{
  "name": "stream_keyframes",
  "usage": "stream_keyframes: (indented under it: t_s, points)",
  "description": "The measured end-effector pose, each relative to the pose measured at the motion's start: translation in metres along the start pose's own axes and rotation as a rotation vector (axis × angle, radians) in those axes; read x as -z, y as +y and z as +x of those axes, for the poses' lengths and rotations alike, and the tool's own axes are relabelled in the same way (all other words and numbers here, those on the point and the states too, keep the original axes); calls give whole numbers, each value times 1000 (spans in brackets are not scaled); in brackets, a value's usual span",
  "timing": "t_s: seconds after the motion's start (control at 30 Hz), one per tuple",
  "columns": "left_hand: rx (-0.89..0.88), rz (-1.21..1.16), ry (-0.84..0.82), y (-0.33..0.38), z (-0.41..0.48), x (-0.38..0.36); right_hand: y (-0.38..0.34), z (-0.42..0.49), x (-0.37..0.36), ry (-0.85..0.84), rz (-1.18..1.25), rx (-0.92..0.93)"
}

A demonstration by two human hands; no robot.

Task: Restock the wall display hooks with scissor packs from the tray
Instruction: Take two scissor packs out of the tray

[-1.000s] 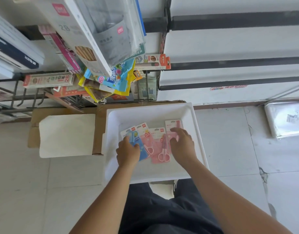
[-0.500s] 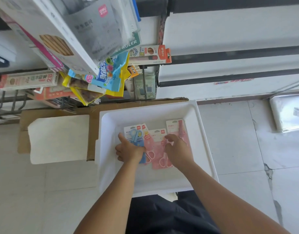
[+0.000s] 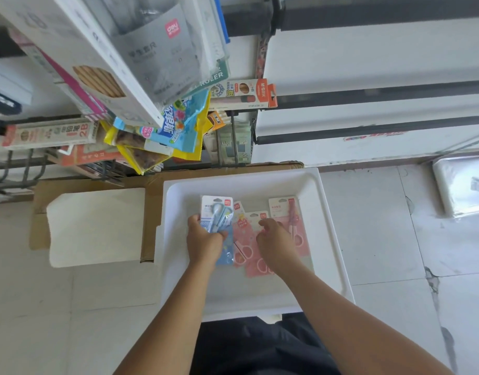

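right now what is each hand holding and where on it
Left hand grips the blue scissor pack by its lower half. Right hand rests on the pink packs; no clear grasp.

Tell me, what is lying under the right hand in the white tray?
Pink scissor packs lie under the right hand in the white tray. The hand covers their middles, so their exact count is unclear.

tray (image 3: pixel 330 239) front: clear | overhead: hanging packs (image 3: pixel 178 125) crowd approach

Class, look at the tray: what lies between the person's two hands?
In the head view, a pink scissor pack lies in the white tray between the left hand and the right hand.
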State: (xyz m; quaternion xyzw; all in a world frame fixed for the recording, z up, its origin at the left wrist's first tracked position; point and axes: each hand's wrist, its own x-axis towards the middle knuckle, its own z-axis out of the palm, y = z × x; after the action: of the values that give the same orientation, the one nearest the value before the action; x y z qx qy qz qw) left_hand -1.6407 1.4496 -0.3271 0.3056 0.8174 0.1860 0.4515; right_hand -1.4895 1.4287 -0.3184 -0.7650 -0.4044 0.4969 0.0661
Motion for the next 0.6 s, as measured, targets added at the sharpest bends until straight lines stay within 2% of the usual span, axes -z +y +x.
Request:
stream_keyframes:
  t_s: [0.17, 0.3, 0.43, 0.6]
  points:
    - [-40, -86, 64, -1, -21, 35, -13, 11, -29, -63, -189, -26]
    - [-50, -168, 15, -6, -27, 53, -21, 10, -48, -64, -377, 3]
    - [-20, -223, -29, -10, -34, 58, -19, 5, -47, -53, -274, -43]
    - [-13, -258, -76, -7, -50, 65, -15, -17, -11, -41, 141, -62]
